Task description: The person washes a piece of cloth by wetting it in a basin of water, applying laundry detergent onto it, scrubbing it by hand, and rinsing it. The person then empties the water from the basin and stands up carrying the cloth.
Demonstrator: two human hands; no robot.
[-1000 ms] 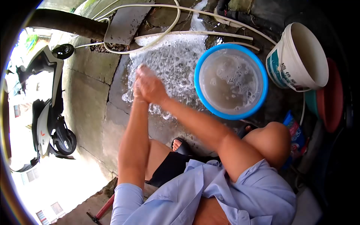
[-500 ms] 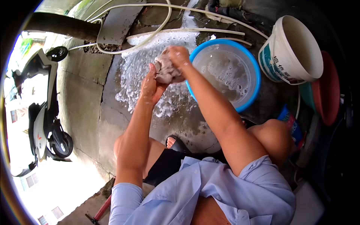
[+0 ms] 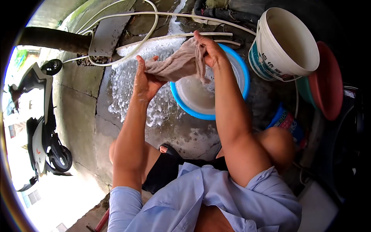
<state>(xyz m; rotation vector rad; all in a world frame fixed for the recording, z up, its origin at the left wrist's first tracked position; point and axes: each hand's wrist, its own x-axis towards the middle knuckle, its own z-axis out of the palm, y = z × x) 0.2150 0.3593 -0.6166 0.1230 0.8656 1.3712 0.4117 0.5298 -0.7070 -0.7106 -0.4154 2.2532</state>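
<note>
A wet, beige-pink cloth [image 3: 178,62] is stretched between my two hands, above the wet ground and the near-left rim of a blue-rimmed basin [image 3: 247,77]. My left hand [image 3: 147,80] grips its left end, thumb pointing up and fingers under the fabric. At the right end, my right hand [image 3: 210,50] pinches the cloth near its upper corner, and a loose edge hangs down below it. Cloudy water with some suds [image 3: 199,94] shows inside the basin, partly hidden by the cloth and my right forearm.
White foam [image 3: 131,91] spreads over the concrete left of the basin. A pale hose [image 3: 154,23] loops behind it. To the right stand a white bucket [image 3: 262,54], a red basin [image 3: 328,81] and a blue packet [image 3: 284,121]. A scooter [image 3: 42,120] is parked far left.
The bunched-up cloth has been opened out into a stretched strip. My right hand has moved right and up, away from my left. The view has shifted slightly.
</note>
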